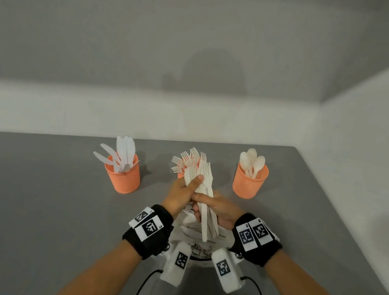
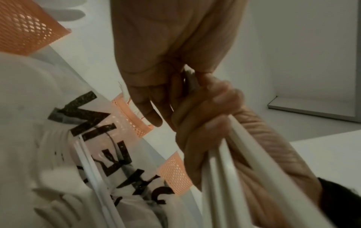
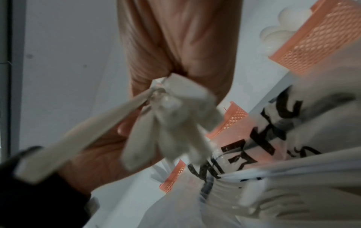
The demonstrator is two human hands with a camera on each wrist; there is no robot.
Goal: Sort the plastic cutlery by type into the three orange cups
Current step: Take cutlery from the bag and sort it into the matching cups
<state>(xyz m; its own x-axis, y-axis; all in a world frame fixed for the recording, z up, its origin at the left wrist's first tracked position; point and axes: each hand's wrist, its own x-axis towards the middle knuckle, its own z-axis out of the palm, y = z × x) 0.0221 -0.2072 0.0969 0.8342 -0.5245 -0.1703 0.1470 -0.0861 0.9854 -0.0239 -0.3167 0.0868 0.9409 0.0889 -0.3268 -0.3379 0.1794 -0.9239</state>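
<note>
forks: bundle [image 1: 204,192] held up over bag, tines twd mid cup, handles fanning down
L hand [image 1: 181,193]: fingers curled round bundle near the heads, thumb [image 1: 195,181] pressed across front
R hand [image 1: 218,209]: fingers wrapped round the handles, just below L hand, touching it
mid cup [image 1: 180,175]: orange, mostly hidden behind bundle; forks [image 1: 184,159] stand in it, tines up
L cup [image 1: 123,178]: orange mesh, left of mid cup, on grey surface [image 1: 38,190]; holds knives [image 1: 121,154]
R cup [image 1: 249,182]: orange mesh, right of mid cup; holds spoons [image 1: 251,162]
bag [image 1: 198,241]: white plastic w/ black lettering, on surface nearer the person than mid cup, under the hands; more white cutlery inside, type unclear
wrists: black bands w/ square code tags
</note>
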